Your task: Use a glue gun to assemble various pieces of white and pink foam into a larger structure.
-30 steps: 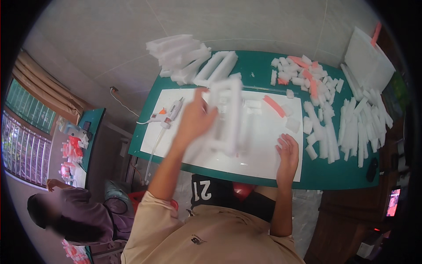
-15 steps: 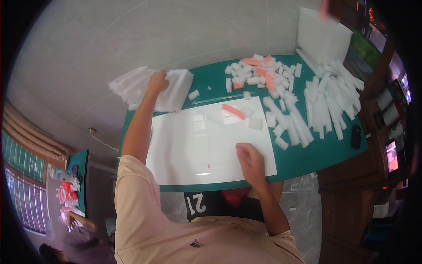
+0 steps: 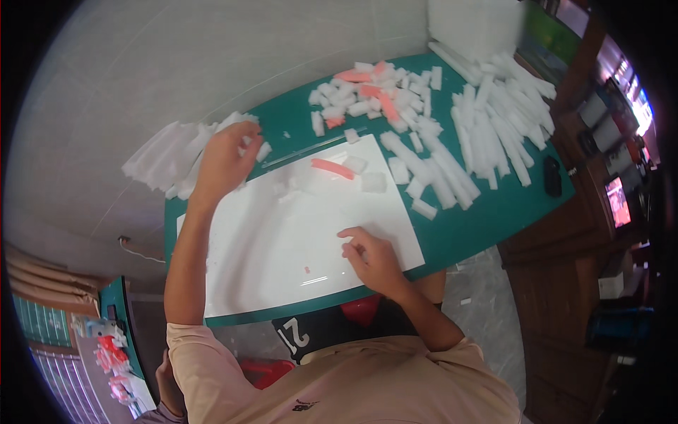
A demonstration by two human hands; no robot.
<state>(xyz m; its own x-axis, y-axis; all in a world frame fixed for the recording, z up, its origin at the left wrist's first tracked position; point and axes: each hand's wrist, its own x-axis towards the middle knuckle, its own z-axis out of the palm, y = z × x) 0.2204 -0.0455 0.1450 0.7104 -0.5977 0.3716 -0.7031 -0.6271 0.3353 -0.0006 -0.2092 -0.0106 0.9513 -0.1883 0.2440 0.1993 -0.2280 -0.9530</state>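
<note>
My left hand (image 3: pixel 229 157) hovers over the far left corner of the white board (image 3: pixel 282 233), beside a pile of long white foam strips (image 3: pixel 162 155). Its fingers are bent with a gap between thumb and forefinger, and nothing shows in them. Over the near right part of the board hangs my right hand (image 3: pixel 373 260), empty, with thumb and fingers loosely curled and apart. A pink foam strip (image 3: pixel 332 168) and a whitish square piece (image 3: pixel 373 182) lie toward the board's far edge. One tiny pink scrap (image 3: pixel 307 270) rests on its near part.
Beneath the board is a green tabletop (image 3: pixel 459 233). Several short white and pink foam pieces (image 3: pixel 360 106) are heaped at the back. Longer white strips (image 3: pixel 494 127) spread on the right, near a small black object (image 3: pixel 552 177). A clear rod (image 3: pixel 311 148) lies along the board's far edge.
The view has shifted, moving the table leftward in the picture. My left hand has come off the foam strips toward the board and its fingers have loosened. The right hand's fingers have parted.
</note>
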